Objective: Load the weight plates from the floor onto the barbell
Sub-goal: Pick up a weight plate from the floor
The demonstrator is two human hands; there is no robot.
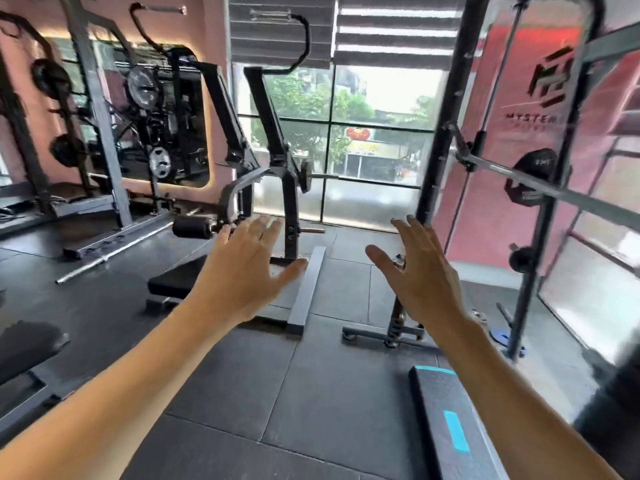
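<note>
Both hands, left hand (242,268) and right hand (420,275), empty; barbell (540,188) upper right.

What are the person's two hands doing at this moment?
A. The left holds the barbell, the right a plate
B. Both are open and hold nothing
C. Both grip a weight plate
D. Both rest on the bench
B: the left hand and the right hand are held out in the air with fingers spread, holding nothing.

- Floor (311,386) under both hands: dark matt rubber-looking tiles, faintly grainy, with visible seams.
- Bar (114,249) lying left of the left hand (242,271): bright, glossy metal.
- Machine frame (306,289) between the hands: grey painted metal, smooth, dull sheen.
- Padded bench (446,424) below the right hand (422,275): black textured vinyl-like cover with turquoise patches.
- Weight plate (535,178) up right of the right hand: matt black.
</note>
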